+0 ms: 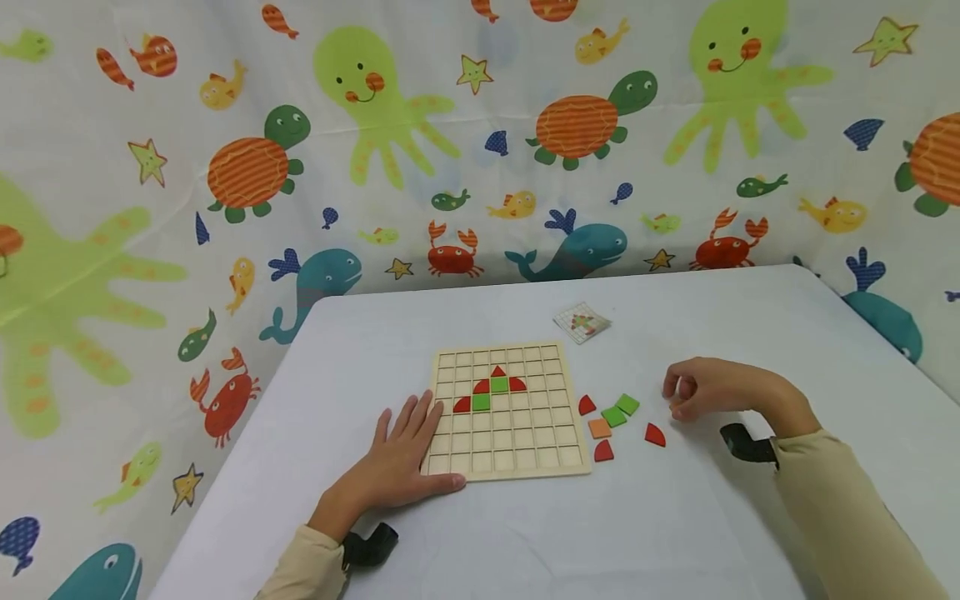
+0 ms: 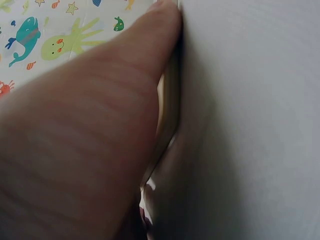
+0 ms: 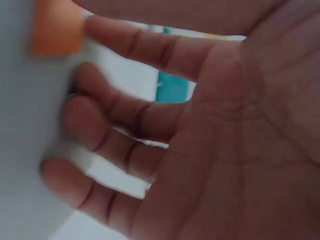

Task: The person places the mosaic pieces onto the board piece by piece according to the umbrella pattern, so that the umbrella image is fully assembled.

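My left hand (image 1: 405, 458) lies with fingers spread over the left edge and near corner of a wooden grid board (image 1: 536, 442). In the left wrist view the thumb (image 2: 145, 40) lies along the board's edge (image 2: 171, 95). Set in the grid are a red triangle (image 1: 498, 372), green squares (image 1: 481, 402) and red quarter-circle tiles (image 1: 462, 405). Right of the loose tiles, my right hand (image 1: 712, 390) has bent fingers, thumb and index close together. In the right wrist view an orange square (image 3: 57, 30) shows beside the index fingertip; I cannot tell whether it is pinched.
Between board and right hand lie loose tiles: two green squares (image 1: 615, 417), an orange square tile (image 1: 599, 428) and red quarter circles (image 1: 655, 435). A pattern card (image 1: 581, 322) lies behind the board on the white table (image 1: 525, 542). A printed curtain (image 1: 420, 225) hangs behind.
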`<state>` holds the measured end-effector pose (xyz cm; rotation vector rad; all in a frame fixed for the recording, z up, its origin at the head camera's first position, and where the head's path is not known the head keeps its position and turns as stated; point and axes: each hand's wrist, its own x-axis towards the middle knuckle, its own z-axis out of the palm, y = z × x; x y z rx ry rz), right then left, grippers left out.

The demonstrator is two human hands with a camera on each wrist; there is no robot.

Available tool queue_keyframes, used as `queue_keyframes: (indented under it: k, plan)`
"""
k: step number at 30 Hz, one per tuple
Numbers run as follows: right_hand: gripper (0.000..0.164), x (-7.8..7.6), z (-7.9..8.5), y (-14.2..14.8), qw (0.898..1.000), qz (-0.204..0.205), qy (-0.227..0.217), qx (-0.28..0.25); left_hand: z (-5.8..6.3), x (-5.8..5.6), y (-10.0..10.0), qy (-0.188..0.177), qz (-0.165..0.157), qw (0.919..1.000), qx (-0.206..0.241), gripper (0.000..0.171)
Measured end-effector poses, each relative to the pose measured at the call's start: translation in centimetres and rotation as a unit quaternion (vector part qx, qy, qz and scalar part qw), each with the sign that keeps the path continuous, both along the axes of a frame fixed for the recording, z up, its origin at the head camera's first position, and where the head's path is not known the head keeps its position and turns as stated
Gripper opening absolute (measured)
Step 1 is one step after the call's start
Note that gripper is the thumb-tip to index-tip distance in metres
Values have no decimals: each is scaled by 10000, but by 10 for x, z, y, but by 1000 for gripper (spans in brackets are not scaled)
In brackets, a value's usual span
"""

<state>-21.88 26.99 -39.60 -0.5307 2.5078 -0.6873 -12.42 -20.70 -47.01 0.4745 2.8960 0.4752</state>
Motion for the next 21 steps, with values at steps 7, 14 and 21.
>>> queue_keyframes:
  k: [7, 14, 21]
  plan:
    - [19, -10, -8, 5, 9991, 95, 421, -55, 3, 1, -2, -1, 31, 10000, 37, 120]
    - [24, -18, -16, 8, 9946, -476, 918, -108, 2, 1, -2, -74, 34, 10000, 9, 121]
    - [30, -27, -11, -14, 9675, -1304, 460, -2116, 1, 0, 0, -61, 14, 10000, -24, 121]
